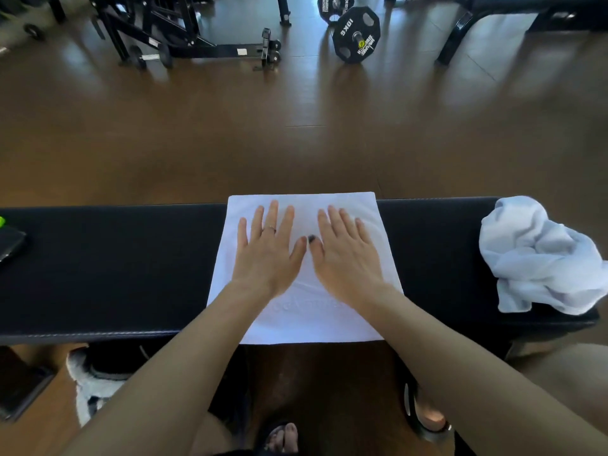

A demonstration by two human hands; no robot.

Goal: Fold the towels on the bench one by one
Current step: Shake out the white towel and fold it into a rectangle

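Bench point(115, 268): black padded, runs left to right across the view.
Flat towel point(306, 317): white, laid smooth across the bench middle; far and near edges overhang slightly.
Left hand point(268, 251): palm down on the flat towel, fingers straight and spread, grasping nothing; ring on one finger.
Right hand point(345, 255): palm down beside the left, fingers straight, grasping nothing; thumbs nearly touching.
Crumpled towel point(539, 258): white, bunched in a heap at the bench's right end, well apart from the hands.
Floor point(197, 143): brown, glossy.
Weight plate point(356, 34): black, on a bar, far side of the floor.
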